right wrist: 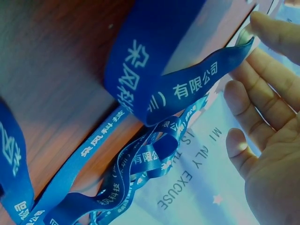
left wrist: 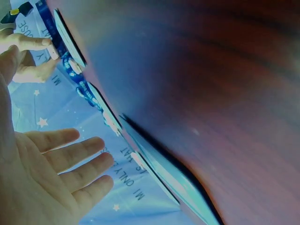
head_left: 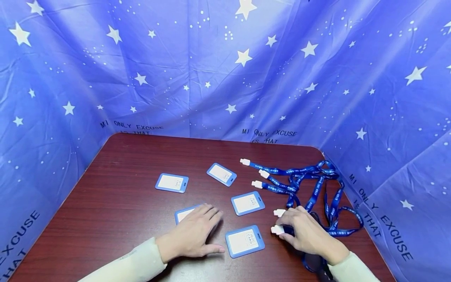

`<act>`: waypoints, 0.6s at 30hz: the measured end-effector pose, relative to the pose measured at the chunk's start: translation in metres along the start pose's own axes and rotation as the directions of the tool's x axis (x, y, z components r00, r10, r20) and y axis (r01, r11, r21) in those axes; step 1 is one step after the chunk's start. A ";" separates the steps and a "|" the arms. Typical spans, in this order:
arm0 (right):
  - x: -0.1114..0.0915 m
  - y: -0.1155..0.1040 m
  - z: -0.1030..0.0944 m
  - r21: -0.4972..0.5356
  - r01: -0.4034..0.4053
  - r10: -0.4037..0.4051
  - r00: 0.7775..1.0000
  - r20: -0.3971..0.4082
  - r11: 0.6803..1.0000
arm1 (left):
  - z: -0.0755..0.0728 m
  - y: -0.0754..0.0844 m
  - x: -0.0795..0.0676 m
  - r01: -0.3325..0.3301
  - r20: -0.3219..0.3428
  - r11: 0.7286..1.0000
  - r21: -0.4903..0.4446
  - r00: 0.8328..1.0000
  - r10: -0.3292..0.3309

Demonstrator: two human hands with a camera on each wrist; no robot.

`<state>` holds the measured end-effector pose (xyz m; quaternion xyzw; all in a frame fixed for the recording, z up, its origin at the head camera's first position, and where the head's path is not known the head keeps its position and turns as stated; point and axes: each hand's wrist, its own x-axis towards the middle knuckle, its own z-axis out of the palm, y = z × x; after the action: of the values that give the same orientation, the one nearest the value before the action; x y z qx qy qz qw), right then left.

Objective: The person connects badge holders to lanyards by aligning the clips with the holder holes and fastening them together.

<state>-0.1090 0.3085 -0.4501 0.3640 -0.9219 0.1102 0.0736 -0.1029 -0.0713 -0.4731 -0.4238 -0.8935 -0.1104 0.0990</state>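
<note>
Spread over the left part of the table, my left hand (head_left: 197, 231) has its fingers extended and holds nothing; it hovers above a blue-framed badge holder (head_left: 181, 213) and partly hides it. Another badge holder (head_left: 244, 241) lies between the two hands. The left wrist view shows the left palm (left wrist: 51, 178) clear of the tabletop. With thumb and forefinger, my right hand (head_left: 306, 231) pinches a blue lanyard (right wrist: 197, 84) just behind its white clip (head_left: 277, 230). A second white clip (head_left: 279, 212) lies just beyond those fingers.
Three more badge holders lie farther back: one at left (head_left: 171, 183), one in the middle (head_left: 221, 174), one nearer the lanyards (head_left: 248, 203). Several blue lanyards (head_left: 310, 172) tangle along the right side, their white clips pointing left. A star-printed blue cloth (head_left: 190, 70) hangs behind the table (head_left: 130, 164).
</note>
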 end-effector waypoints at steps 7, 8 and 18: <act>0.000 -0.001 0.000 -0.008 0.004 -0.004 1.000 -0.003 1.000 | 0.001 0.007 0.004 -0.025 0.011 0.999 0.033 1.000 0.025; 0.000 -0.001 0.000 -0.008 0.006 -0.006 1.000 -0.003 1.000 | 0.001 0.008 0.005 -0.030 0.014 0.999 0.038 0.999 0.029; 0.002 -0.001 0.001 -0.007 0.026 -0.026 1.000 -0.011 1.000 | 0.001 0.015 0.013 -0.044 0.057 0.996 0.076 0.998 0.040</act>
<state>-0.1096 0.3062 -0.4506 0.3750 -0.9172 0.1078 0.0813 -0.0990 -0.0524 -0.4693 -0.4414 -0.8903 -0.0622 0.0929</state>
